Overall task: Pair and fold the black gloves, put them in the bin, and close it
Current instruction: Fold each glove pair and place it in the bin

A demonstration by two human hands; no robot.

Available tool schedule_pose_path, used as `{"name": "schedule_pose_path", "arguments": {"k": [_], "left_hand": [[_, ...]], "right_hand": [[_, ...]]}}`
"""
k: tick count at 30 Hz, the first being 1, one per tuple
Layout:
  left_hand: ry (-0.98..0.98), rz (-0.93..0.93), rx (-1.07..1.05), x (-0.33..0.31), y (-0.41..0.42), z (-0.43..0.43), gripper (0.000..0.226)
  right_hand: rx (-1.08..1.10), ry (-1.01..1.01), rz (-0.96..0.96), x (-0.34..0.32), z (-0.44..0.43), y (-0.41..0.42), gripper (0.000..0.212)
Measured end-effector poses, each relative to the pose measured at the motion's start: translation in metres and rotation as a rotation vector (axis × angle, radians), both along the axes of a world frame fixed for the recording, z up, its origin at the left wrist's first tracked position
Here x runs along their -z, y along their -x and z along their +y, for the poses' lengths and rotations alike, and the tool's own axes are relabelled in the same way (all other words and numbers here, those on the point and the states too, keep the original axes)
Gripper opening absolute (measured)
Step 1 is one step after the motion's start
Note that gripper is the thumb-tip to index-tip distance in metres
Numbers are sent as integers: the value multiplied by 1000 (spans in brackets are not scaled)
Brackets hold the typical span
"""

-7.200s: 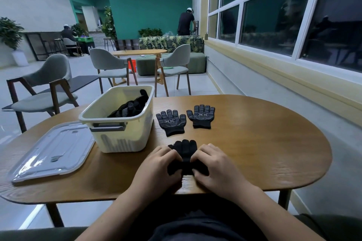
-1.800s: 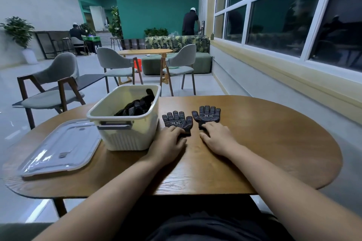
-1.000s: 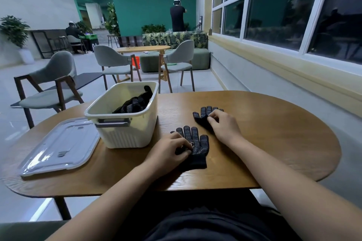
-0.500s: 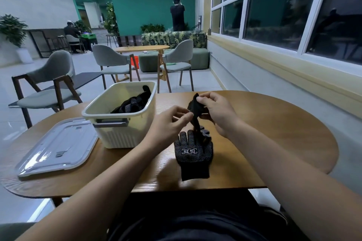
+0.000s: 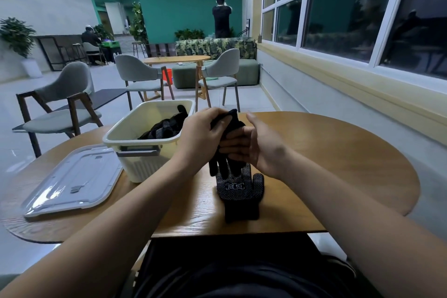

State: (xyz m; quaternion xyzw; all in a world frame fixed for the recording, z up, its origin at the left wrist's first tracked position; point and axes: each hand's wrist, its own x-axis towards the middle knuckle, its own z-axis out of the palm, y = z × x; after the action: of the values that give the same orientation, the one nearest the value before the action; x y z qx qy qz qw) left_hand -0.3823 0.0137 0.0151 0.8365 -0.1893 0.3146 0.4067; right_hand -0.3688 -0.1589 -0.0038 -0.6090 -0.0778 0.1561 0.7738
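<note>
L hand & R hand both clutch limp knit glove over dotted-grip glove, flat on woodgrain table.

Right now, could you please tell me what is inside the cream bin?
Black dotted gloves lie heaped inside the bin. Its near wall hides the bottom, so their number cannot be told.
</note>
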Motion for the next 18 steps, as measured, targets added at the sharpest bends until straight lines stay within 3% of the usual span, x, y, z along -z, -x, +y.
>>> {"name": "schedule_pose_path", "arguments": {"k": [3,6,13,16,18], "left_hand": [[-68,-79,18,-2,2,0,14],[-157,-177,36,-2,8,-1,15],[-366,-267,80,14,22,1,20],[-432,-205,144,27,26,3,20],[-424,-111,195,36,29,3,23]], "right_hand": [[-129,29,97,9,-4,-3,101],[-195,9,169,17,-7,-8,105],[-138,-177,259,29,-12,-24,101],[-171,-314,350,30,-11,-26,74],[-213,-354,373,41,-18,-37,79]]}}
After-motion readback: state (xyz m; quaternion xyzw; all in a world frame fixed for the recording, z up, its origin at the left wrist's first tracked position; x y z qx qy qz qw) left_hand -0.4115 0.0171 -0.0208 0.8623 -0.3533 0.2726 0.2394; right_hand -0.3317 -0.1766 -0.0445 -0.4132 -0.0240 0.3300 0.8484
